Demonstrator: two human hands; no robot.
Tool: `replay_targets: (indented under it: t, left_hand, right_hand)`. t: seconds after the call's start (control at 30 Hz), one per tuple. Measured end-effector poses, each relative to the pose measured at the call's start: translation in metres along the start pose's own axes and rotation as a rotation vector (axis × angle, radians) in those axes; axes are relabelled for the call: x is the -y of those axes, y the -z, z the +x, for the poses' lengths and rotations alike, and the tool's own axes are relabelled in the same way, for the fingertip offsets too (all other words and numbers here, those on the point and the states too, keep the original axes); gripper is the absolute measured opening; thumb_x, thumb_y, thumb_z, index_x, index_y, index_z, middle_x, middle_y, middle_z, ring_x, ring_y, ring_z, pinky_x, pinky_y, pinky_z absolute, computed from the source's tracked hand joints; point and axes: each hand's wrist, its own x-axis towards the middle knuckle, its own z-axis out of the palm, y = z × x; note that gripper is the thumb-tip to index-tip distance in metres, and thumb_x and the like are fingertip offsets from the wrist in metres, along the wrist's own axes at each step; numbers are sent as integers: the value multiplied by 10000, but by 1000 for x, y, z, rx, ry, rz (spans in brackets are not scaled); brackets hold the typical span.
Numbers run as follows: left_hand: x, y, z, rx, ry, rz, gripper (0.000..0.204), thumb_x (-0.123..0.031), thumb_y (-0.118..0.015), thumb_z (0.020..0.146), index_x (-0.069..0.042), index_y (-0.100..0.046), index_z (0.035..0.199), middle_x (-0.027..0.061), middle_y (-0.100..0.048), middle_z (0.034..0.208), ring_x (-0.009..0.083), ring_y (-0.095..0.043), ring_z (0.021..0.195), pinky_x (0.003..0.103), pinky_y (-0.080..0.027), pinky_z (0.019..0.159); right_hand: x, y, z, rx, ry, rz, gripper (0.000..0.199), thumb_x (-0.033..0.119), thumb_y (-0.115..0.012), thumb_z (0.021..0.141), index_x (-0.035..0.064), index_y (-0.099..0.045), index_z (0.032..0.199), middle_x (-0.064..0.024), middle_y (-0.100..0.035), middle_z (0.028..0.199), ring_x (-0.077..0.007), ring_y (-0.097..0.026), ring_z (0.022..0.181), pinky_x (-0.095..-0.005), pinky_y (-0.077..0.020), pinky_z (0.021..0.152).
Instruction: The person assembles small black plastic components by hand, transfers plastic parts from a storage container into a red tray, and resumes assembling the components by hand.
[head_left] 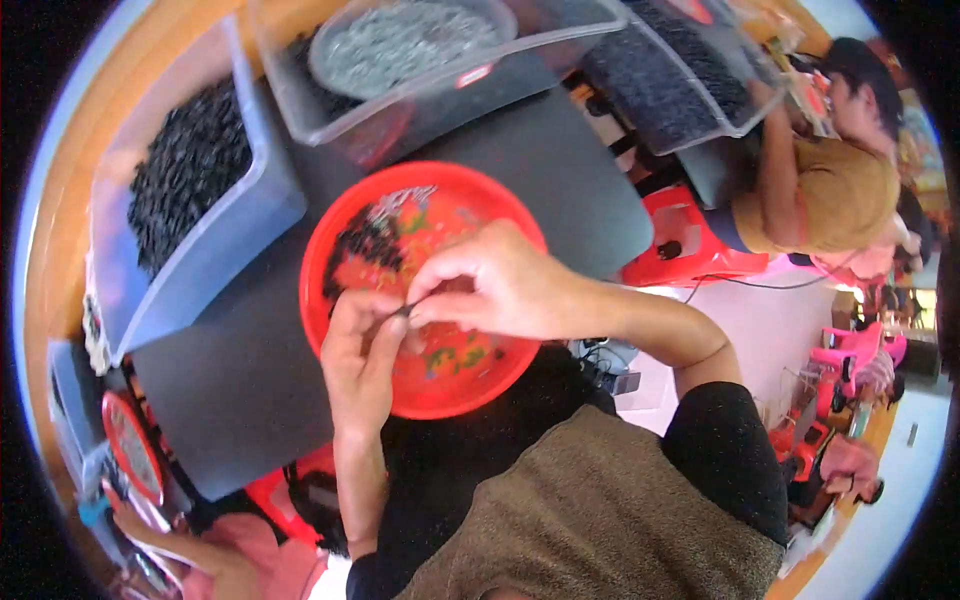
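Observation:
My left hand (362, 355) and my right hand (505, 285) meet over a round red basin (470, 392). Between the fingertips of both is a small dark piece (405, 310), pinched from either side; its exact kind is too small to make out. Inside the basin, a heap of small black pieces (368, 243) lies toward the far left, with thin silvery pieces (402, 203) beside it at the far edge. A green and yellow pattern shows on the basin's floor. Part of that floor is hidden under my hands.
A dark tabletop (250, 400) extends around the basin. At left stands a clear bin of black pieces (190, 170); beyond the basin, another bin (430, 120) holds a bowl of silvery pieces (410, 45). A third bin (670, 80) is at far right. Co-workers (820, 190) sit nearby.

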Motion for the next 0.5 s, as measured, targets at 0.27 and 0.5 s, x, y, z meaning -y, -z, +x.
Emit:
replay_targets:
  t: [0.27,0.5]
  left_hand:
    - [-3,-7,-5,-24,-58,78,104,55,-519,947,-13,-519,1027,73,-614,852,115,-603,714,243,-485,661]
    - [1,-13,-6,-52,-94,93,118,66,-508,945,-20,-503,1024,59,-559,843,114,-568,689,240,-464,638]
  right_hand:
    - [5,5,-2,91,-165,223,124,68,-663,884,-44,-687,932,-124,-710,747,-163,-700,612,-295,-532,562]
    - [-1,4,-4,73,-200,353,129,62,-646,853,-62,-683,858,-126,-712,717,-161,-701,584,-301,-551,552]
